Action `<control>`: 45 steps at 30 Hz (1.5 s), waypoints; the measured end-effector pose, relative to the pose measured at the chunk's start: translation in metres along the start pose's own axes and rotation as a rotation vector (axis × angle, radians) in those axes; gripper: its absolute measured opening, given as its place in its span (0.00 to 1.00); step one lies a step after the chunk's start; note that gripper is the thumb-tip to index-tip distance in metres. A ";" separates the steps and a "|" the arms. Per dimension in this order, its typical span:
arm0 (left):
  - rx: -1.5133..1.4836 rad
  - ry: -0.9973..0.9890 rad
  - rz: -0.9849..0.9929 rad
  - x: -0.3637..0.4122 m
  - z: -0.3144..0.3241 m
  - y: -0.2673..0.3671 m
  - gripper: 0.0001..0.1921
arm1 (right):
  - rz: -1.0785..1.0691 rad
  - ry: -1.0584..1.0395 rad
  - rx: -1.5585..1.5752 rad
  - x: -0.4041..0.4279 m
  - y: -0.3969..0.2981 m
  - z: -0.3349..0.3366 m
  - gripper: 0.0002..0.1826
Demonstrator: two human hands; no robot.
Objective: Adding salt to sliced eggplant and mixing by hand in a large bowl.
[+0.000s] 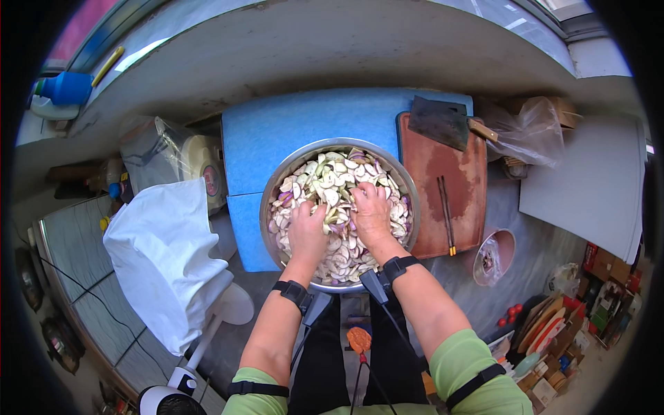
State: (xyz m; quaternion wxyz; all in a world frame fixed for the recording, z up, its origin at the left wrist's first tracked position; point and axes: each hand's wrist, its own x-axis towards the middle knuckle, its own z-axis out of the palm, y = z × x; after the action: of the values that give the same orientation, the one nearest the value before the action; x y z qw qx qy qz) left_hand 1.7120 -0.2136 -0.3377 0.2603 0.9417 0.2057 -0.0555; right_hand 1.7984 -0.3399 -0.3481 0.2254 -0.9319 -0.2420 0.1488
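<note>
A large round stainless steel basin (268, 193) is filled with thin eggplant slices (340, 258), pale inside with purple or green skin. Both hands are down among them, side by side near the middle of the basin. My left hand (307, 232) has its fingers curled into the slices at the left. Opposite it, my right hand (371, 213) grips into the heap, its knuckles up and its fingertips partly hidden. Between the two hands some slices lie bunched together. Each wrist wears a black strap with a grey device.
Beneath the basin is a blue-covered table (311, 111). To its right lies a wooden cutting board (423, 218) with a cleaver (441, 122) and chopsticks (446, 215). A pink bin (504, 249) stands lower right. At the left are a white cloth (163, 254) and a bagged appliance (199, 166).
</note>
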 end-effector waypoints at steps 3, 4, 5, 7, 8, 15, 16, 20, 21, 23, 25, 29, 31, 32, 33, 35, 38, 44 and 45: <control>-0.058 0.039 0.014 0.000 -0.003 0.008 0.22 | -0.022 0.071 0.091 -0.007 -0.002 0.000 0.22; -0.112 0.087 0.028 -0.001 -0.004 0.012 0.22 | -0.032 0.093 0.104 -0.011 -0.006 -0.002 0.24; -0.165 0.136 0.043 -0.002 -0.004 0.015 0.23 | -0.042 0.115 0.117 -0.016 -0.008 -0.004 0.25; -0.202 0.100 0.031 -0.006 -0.005 0.019 0.29 | -0.010 0.049 0.149 -0.026 -0.013 -0.013 0.28; -0.246 0.079 0.044 -0.010 -0.008 0.021 0.33 | -0.011 0.052 0.188 -0.031 -0.015 -0.020 0.29; -0.123 -0.097 -0.092 -0.038 -0.007 0.002 0.52 | 0.031 -0.151 0.070 -0.065 -0.003 -0.023 0.39; -0.103 -0.118 -0.101 -0.037 -0.003 0.002 0.52 | 0.046 -0.148 0.009 -0.064 -0.002 -0.015 0.39; 0.002 -0.102 -0.139 -0.025 0.022 -0.004 0.47 | 0.049 -0.026 -0.058 -0.053 0.008 0.014 0.33; 0.044 -0.104 -0.158 -0.023 0.023 -0.005 0.44 | 0.055 0.011 -0.056 -0.049 0.007 0.017 0.30; 0.032 -0.025 -0.123 -0.019 0.024 -0.004 0.35 | 0.083 -0.001 -0.098 -0.040 0.005 0.017 0.26; -0.094 0.103 -0.038 -0.009 0.027 -0.002 0.26 | 0.070 0.041 -0.089 -0.034 0.003 0.014 0.25; -0.174 0.083 -0.062 -0.005 0.019 0.010 0.19 | 0.067 0.022 0.001 -0.030 -0.001 0.007 0.25; -0.207 0.049 -0.097 -0.009 0.017 0.015 0.22 | 0.041 0.103 0.007 -0.035 -0.005 0.009 0.27; -0.267 0.122 -0.078 -0.011 0.018 0.016 0.24 | 0.047 0.087 0.043 -0.039 -0.009 0.009 0.28; -0.330 0.191 -0.061 -0.014 0.017 0.018 0.27 | 0.048 0.088 0.044 -0.044 -0.013 0.005 0.28; -0.380 0.118 -0.069 -0.022 0.009 0.017 0.33 | 0.035 0.107 0.163 -0.053 -0.020 -0.005 0.30; -0.248 -0.016 -0.159 -0.036 -0.013 0.019 0.47 | 0.040 0.019 0.202 -0.064 -0.020 -0.022 0.35; -0.116 -0.036 -0.234 -0.053 0.011 -0.011 0.58 | 0.175 -0.080 0.120 -0.075 -0.008 -0.009 0.41; -0.073 -0.048 -0.220 -0.051 0.019 -0.007 0.57 | 0.182 -0.080 0.116 -0.075 -0.002 0.001 0.41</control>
State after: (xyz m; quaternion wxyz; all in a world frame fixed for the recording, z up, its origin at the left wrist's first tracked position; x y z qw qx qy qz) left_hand 1.6626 -0.2365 -0.3467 0.2918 0.9018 0.3031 -0.0988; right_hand 1.7340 -0.3764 -0.3355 0.2544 -0.9288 -0.1560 0.2196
